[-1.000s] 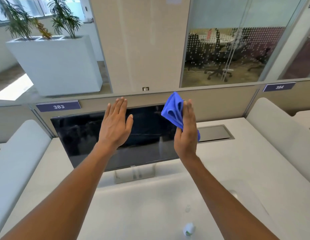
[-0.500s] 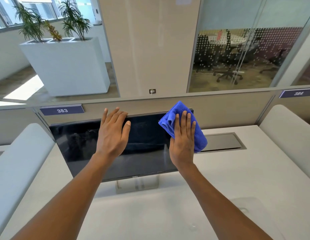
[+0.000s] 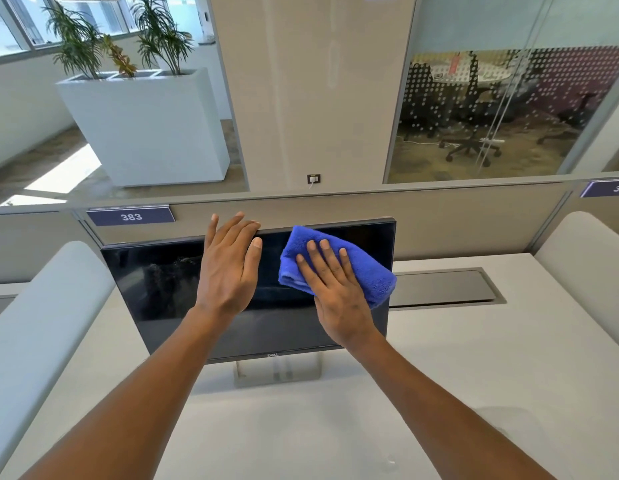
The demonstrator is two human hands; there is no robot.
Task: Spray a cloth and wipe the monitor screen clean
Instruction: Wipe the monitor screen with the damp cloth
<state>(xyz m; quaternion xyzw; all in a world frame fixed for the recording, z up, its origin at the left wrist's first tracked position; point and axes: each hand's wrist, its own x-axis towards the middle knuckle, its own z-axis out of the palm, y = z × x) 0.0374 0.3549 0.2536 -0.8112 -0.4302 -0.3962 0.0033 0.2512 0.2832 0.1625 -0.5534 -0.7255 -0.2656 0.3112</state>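
A black monitor [image 3: 155, 285] stands on a silver stand at the back of the white desk [image 3: 508, 358], its screen dark and off. My right hand [image 3: 339, 292] lies flat on a folded blue cloth [image 3: 366, 268] and presses it against the upper right part of the screen. My left hand [image 3: 228, 268] is open with fingers together, its fingertips over the monitor's top edge near the middle. No spray bottle is in view.
A grey cable hatch [image 3: 443, 285] is set into the desk right of the monitor. Low beige partitions [image 3: 439, 216] with number plates close the desk's back, and padded white side panels [image 3: 41, 323] flank it. Beyond are a white planter and a glass-walled room.
My right hand turned flat and pressed the cloth onto the screen, then slid it left along the upper right area. My left hand rose to the monitor's top edge. The view tilted up.
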